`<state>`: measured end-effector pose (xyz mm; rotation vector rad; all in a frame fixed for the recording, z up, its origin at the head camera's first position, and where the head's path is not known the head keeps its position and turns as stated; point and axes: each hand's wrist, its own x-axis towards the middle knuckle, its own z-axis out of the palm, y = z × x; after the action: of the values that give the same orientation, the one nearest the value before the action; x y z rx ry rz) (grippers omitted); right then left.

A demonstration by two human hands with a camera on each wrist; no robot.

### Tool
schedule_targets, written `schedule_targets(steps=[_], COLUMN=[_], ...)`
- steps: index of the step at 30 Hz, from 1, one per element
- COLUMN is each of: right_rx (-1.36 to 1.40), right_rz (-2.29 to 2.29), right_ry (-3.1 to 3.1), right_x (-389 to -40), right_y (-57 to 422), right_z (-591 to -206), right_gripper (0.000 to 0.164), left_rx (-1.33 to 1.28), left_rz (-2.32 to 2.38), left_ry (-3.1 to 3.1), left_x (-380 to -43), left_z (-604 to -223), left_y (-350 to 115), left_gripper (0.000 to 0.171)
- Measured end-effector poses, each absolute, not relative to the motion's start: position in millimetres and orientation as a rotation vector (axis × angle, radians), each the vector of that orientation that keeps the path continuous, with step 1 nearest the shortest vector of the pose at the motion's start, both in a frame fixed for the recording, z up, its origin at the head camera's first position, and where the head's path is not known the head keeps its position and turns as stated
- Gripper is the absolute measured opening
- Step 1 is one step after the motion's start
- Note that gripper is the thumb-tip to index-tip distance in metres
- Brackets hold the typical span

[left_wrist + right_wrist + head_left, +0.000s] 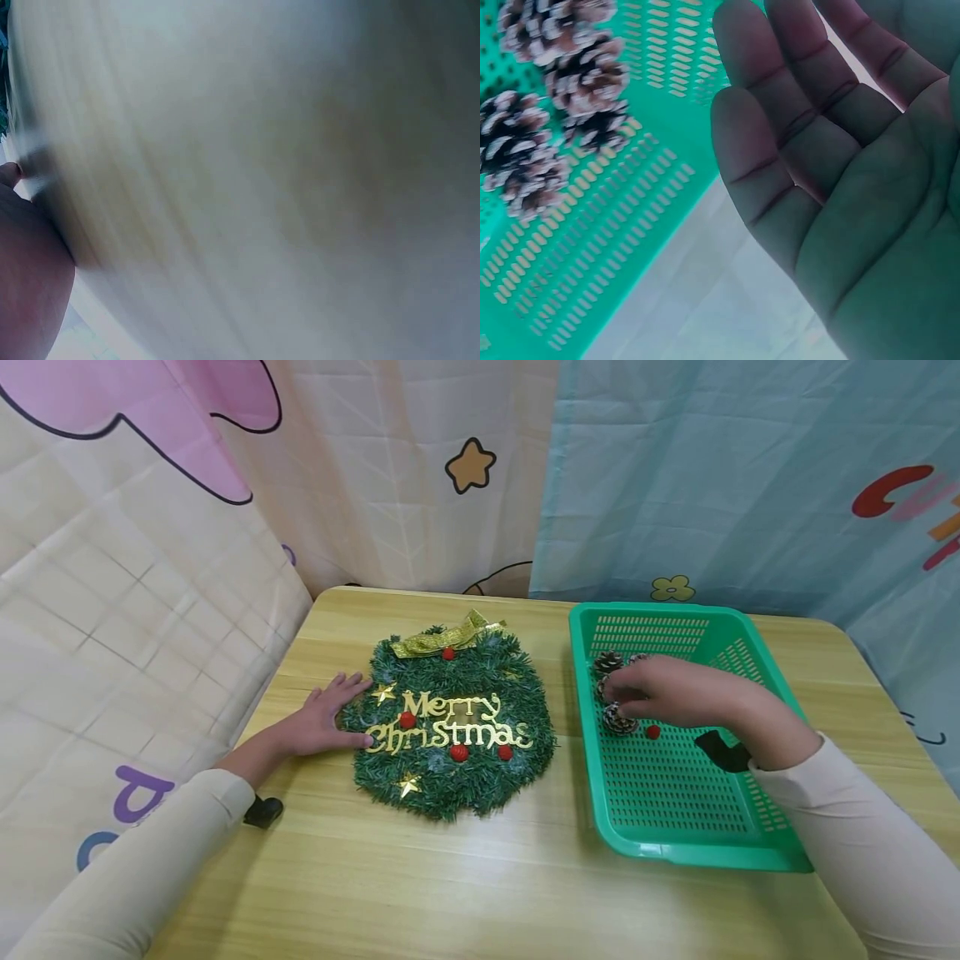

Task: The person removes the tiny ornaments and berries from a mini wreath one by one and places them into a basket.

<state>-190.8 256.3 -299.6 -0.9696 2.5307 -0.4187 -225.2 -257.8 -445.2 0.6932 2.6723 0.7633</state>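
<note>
A green tinsel wreath [480, 675] lies flat on the table, bearing gold "Merry Christmas" lettering [471, 735], gold stars, several red balls and a gold bow [442, 642]. My left hand [321, 722] rests at the wreath's left edge, fingers spread, with the thumb beside the lettering. In the left wrist view only part of that hand [30, 277] shows. My right hand [675, 689] hangs over the green basket, holding nothing; its palm and loosely bent fingers show in the right wrist view. Several white-tipped pinecones [585, 71] lie in the basket near its fingertips, with a red ball [653, 732] close by.
The perforated green basket [588, 760] stands on the right half of the wooden table [450, 885]. Printed curtains [405, 468] hang behind and beside the table. Dark wrist straps [264, 812] show at both wrists.
</note>
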Motion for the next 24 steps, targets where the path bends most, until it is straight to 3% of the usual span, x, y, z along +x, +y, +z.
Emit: schedule_targets(steps=[9, 17, 24], right_rx=[-0.917, -1.201, -1.279], right_rz=[-0.477, -0.357, -0.361], right_ry=[2.461, 2.528, 2.469], right_x=[-182.3, -188.9, -189.1], right_y=[225.7, 189.9, 159.1], right_z=[-279.8, -275.5, -272.2], right_gripper=[0.013, 0.016, 0.016], left_rx=[0.693, 0.695, 0.697], left_rz=[0.773, 0.767, 0.764], left_ry=[2.666, 2.669, 2.669], left_x=[-224.8, -225.5, -225.6], left_z=[-445.8, -446.7, -446.2], left_y=[-258.4, -258.5, -258.4], left_gripper=[0.100, 0.100, 0.100])
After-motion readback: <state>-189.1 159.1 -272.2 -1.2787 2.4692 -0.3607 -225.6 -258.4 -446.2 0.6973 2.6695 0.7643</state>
